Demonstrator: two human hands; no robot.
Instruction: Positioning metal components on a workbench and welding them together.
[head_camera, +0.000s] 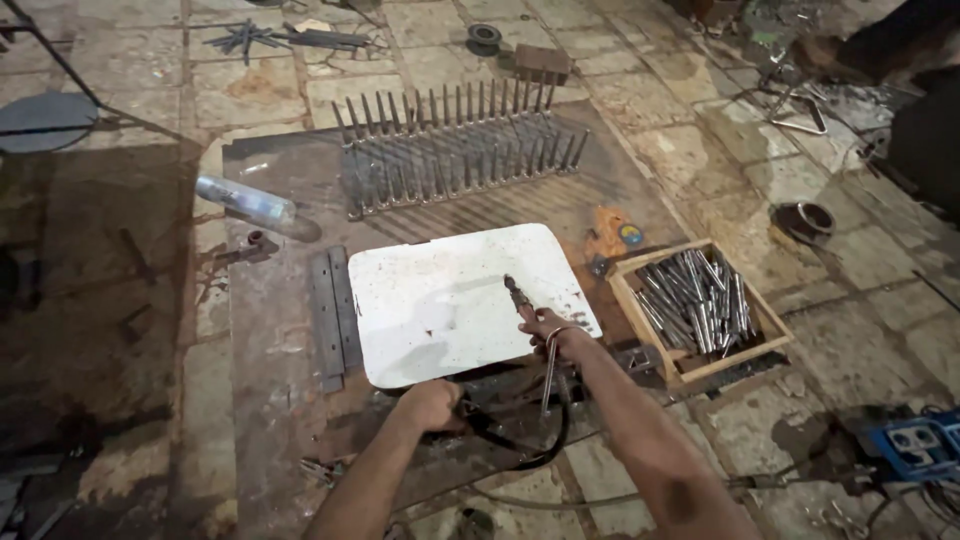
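Right hand (548, 328) grips a dark welding electrode holder (520, 297), tip over the white rounded metal sheet (450, 300) on the floor. Left hand (432, 405) fisted on the black cable (520, 445) near the sheet's edge. Risk: cable loop snags, tip skids off.

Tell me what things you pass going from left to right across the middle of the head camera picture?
Clear plastic bottle lying on its side → two flat grey metal bars → white rounded metal sheet → orange tape measure → wooden box of shiny metal rods → dark metal ring on the stone floor.
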